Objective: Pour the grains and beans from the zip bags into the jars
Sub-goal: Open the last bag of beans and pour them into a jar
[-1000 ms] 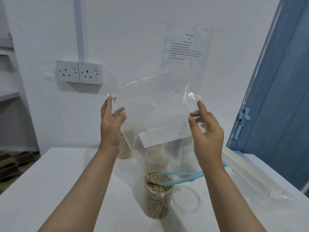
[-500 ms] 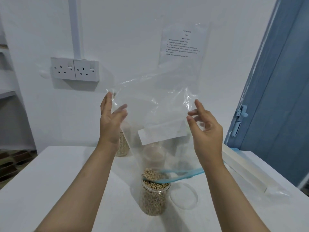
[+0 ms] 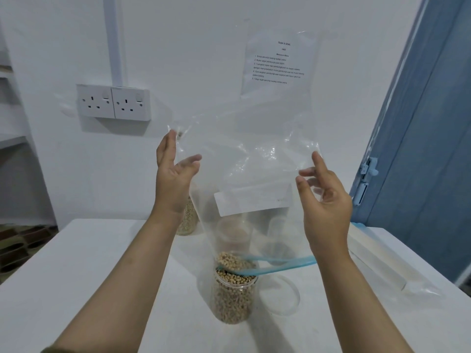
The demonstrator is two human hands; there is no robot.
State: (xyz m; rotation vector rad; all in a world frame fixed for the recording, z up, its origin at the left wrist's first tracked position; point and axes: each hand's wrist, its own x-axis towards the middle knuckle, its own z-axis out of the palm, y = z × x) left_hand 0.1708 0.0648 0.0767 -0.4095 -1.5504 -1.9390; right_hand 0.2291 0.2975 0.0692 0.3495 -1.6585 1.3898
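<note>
A clear zip bag [image 3: 254, 169] hangs upside down over an open jar of beans [image 3: 233, 299] on the white table [image 3: 89, 276]. Its blue zip mouth [image 3: 275, 266] lies across the jar's rim, and a small heap of beans sits in the bag just above the rim. The rest of the bag looks empty. My left hand [image 3: 173, 174] pinches the bag's upper left corner between thumb and fingers. My right hand [image 3: 326, 202] holds the upper right edge, index finger raised along it.
A jar of pale grains [image 3: 188, 220] stands behind my left wrist. Two more jars [image 3: 234, 233] show blurred through the bag. A clear lid [image 3: 285, 294] lies right of the bean jar. Another zip bag [image 3: 377, 258] lies along the table's right side by the blue door [image 3: 420, 174].
Both hands keep the bag raised over the jar at almost the same spot. My fingers have spread slightly, and the bag's top has shifted a little.
</note>
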